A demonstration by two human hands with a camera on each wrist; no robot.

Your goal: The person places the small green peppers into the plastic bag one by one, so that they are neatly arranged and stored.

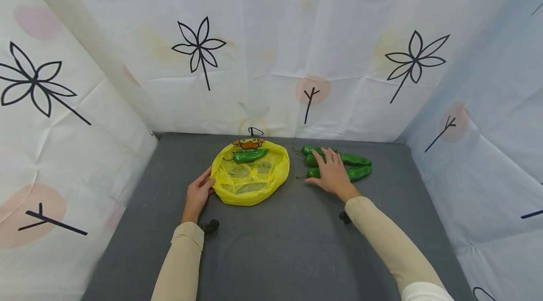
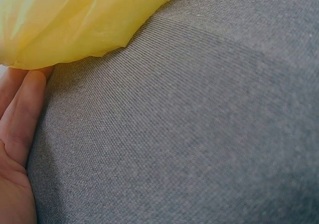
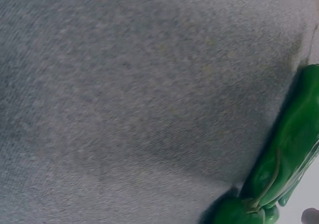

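Observation:
A yellow plastic bag (image 1: 275, 176) lies spread with its mouth up and its rim rolled into a ring. One long green pepper (image 1: 250, 155) rests in it, near the far side. My left hand (image 1: 198, 195) pinches the bag's left rim; in the left wrist view its fingers (image 2: 27, 109) reach under the yellow edge. To the right of the bag lie three more green peppers (image 1: 359, 172), side by side. Over them is my right hand (image 1: 333, 176), fingers spread, partly hiding them. Whether it touches them I cannot tell. The right wrist view shows green peppers (image 3: 289, 139) at its right edge.
The dark grey tabletop (image 1: 263, 254) carries everything. A white patterned cloth (image 1: 271, 46) hangs behind the table and along both sides. Dark wrist straps (image 1: 209, 226) show at both sleeves.

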